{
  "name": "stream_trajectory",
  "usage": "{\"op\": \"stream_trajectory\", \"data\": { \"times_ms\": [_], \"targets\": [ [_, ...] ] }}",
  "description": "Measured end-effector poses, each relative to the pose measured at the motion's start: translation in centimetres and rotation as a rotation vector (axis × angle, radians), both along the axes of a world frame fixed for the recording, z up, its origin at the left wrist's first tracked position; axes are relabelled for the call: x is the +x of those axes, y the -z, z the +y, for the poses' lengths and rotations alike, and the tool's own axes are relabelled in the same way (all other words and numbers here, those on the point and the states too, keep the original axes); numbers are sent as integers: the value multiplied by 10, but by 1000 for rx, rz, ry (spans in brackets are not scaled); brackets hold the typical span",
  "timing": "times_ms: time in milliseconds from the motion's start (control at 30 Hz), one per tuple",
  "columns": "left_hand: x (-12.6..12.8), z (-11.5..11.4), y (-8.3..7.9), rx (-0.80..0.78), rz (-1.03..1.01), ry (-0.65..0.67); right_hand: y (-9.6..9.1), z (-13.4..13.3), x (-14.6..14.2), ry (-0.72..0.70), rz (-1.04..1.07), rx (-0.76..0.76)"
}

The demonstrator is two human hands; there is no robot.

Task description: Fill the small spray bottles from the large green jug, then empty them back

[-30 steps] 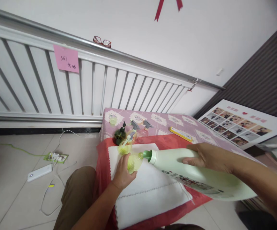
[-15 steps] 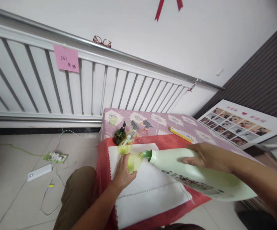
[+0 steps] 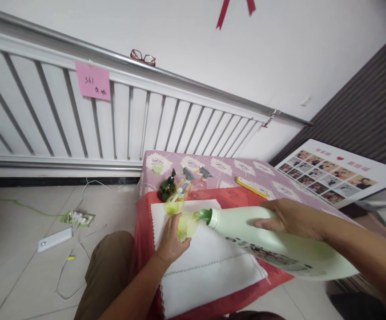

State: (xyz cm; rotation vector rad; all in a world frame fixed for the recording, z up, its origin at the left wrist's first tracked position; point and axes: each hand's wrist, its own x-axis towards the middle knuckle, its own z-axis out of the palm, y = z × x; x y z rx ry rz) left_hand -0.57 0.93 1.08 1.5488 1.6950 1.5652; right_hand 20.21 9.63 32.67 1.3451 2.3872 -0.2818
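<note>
My left hand [image 3: 174, 242] is closed around a small see-through yellow bottle [image 3: 188, 226], tilted with its neck to the right. My right hand [image 3: 288, 218] grips a big pale green jug [image 3: 243, 222] by its upper side. The jug lies almost level, and its green spout [image 3: 205, 216] meets the mouth of the yellow bottle. Whether liquid is flowing I cannot make out. Just behind my left hand stand a yellow pump bottle [image 3: 174, 205], a dark green pump bottle [image 3: 167, 189], a spray bottle with a grey trigger [image 3: 188, 174] and a pink spray bottle [image 3: 199, 186].
A white cloth [image 3: 209, 262] lies over a red cloth [image 3: 142, 222] on the table with a purple patterned cover [image 3: 223, 165]. A yellow-and-white box [image 3: 251, 186] lies at the back. Left on the floor are a power strip [image 3: 79, 218], cables and a white power bank [image 3: 54, 240].
</note>
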Motion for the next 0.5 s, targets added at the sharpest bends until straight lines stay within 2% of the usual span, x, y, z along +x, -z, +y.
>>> {"op": "stream_trajectory", "data": {
  "times_ms": [500],
  "targets": [
    [-1, 1, -1, 3, 9, 8, -2, -4, -5, 6, -38, 14]
  ]
}}
